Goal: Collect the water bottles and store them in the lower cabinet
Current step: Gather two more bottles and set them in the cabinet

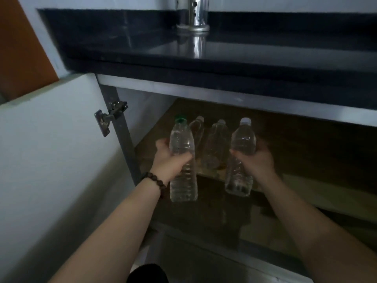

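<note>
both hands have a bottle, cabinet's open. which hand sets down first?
Right, probably. Its white-cap bottle faces open shelf to the right of the two stored bottles. The left hand holds the green-cap bottle closer to the cabinet's side frame, a tighter spot.

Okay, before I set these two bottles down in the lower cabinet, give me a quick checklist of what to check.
1. Cabinet door swung open: ok.
2. Left hand grips the green-capped bottle: ok.
3. Right hand grips the white-capped bottle: ok.
4. Both caps on: ok.
5. Free shelf space beside the stored bottles: ok to their right.
6. Stored bottles standing steady: cannot tell, too dim.
</note>
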The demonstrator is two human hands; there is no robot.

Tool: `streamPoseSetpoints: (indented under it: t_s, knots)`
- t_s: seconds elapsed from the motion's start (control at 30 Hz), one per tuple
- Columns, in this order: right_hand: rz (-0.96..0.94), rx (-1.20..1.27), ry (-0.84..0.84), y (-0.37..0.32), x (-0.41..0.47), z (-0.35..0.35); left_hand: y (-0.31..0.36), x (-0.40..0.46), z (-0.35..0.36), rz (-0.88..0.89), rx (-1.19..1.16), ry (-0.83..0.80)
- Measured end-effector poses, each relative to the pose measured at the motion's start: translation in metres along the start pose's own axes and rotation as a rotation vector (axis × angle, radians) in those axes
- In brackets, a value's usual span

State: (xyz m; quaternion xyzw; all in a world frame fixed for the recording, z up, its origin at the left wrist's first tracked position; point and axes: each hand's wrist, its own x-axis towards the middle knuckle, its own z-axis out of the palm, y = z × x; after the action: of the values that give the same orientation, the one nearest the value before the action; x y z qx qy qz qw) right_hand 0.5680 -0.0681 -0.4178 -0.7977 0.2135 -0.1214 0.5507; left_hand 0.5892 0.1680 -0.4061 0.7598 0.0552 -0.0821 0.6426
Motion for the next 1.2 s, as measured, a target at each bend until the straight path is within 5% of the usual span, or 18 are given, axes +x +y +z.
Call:
streamPoseSetpoints:
  t_s: [0.37,0.53,0.93,1.2]
  knots:
    - [-0.097,-0.405,-0.085,-0.001,0.024,0.037,0.043,0.069,0.044,0.242,0.406,0.087]
    - [-0.15,-0.333,-0.055,0.008,0.022,0.033,0.06,0.095,0.057,0.228,0.506,0.08]
    - [-0.093,-0.374,-0.095,0.007,0.029,0.034,0.029,0.065,-0.007,0.199,0.358,-0.476]
    - [-0.118,-0.265,-0.28,0.002,0.01,0.037,-0.02,0.053,0.008,0.302,0.233,-0.267]
